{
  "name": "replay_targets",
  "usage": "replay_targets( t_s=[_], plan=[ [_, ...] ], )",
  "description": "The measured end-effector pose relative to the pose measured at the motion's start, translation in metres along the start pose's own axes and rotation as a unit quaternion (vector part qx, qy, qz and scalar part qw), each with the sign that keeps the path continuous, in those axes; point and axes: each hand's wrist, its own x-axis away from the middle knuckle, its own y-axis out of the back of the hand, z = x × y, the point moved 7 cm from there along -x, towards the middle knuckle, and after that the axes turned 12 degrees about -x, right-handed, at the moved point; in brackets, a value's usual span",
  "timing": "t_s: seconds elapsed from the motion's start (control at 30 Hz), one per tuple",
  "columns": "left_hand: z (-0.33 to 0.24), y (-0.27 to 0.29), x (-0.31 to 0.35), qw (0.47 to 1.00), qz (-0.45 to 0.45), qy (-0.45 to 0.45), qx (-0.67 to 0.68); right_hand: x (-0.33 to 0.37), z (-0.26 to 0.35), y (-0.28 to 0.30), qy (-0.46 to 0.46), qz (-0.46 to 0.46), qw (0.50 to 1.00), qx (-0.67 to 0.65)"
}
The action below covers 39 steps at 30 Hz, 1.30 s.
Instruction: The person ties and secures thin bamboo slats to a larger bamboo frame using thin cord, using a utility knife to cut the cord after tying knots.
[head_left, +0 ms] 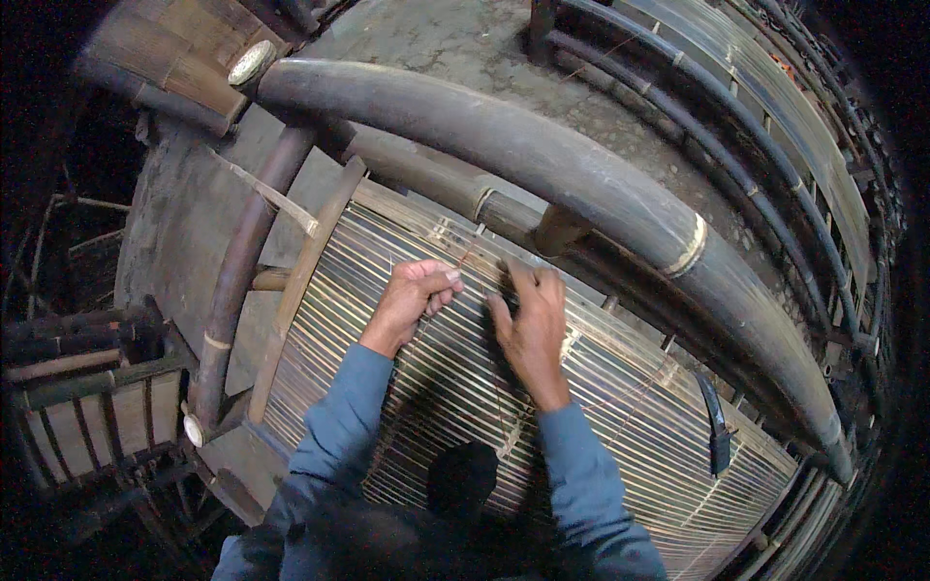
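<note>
Under both hands lies a slatted bamboo panel (320, 320), its thin strips set side by side within a frame. My left hand (417, 300) is closed in a pinch near the panel's far edge. From its fingertips a thin reddish-brown cord (467, 257) sticks up. To its right, my right hand (533, 324) hovers over the slats with thumb and forefinger apart; its fingertips are slightly blurred, and nothing shows in its grasp. On the panel's right part rests a tool with a black handle (719, 452) and a dark curved blade (708, 392).
A thick bamboo pole (542, 136) bends across beyond the panel, joined to a thinner upright pole (252, 261) on the left. More bamboo frames (697, 87) stand at the far right. A slatted bamboo piece (107, 416) is at the lower left, above the concrete floor (426, 48) level.
</note>
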Motion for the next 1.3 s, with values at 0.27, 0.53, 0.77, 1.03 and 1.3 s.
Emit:
replay_targets(
  t_s=[0.27, 0.53, 0.77, 1.03, 1.3],
  plan=[
    [-0.032, -0.001, -0.010, 0.999, 0.033, -0.011, 0.033, -0.045, -0.026, -0.068, 0.050, -0.027, 0.996, 0.070],
    [-0.010, 0.005, -0.009, 0.999, 0.029, -0.001, -0.039, -0.013, -0.021, -0.017, -0.130, 0.041, 0.980, -0.148],
    [0.004, -0.051, 0.034, 0.986, 0.058, 0.111, 0.112, 0.068, 0.031, -0.001, -0.033, 0.010, 0.983, -0.178],
    [-0.030, 0.013, 0.142, 0.981, -0.105, -0.040, -0.160, 0.070, 0.083, 0.014, 0.088, 0.028, 0.988, -0.122],
    [-0.111, 0.042, 0.204, 0.934, -0.103, -0.178, -0.292, 0.024, 0.117, -0.001, 0.104, 0.274, 0.877, -0.380]
  ],
)
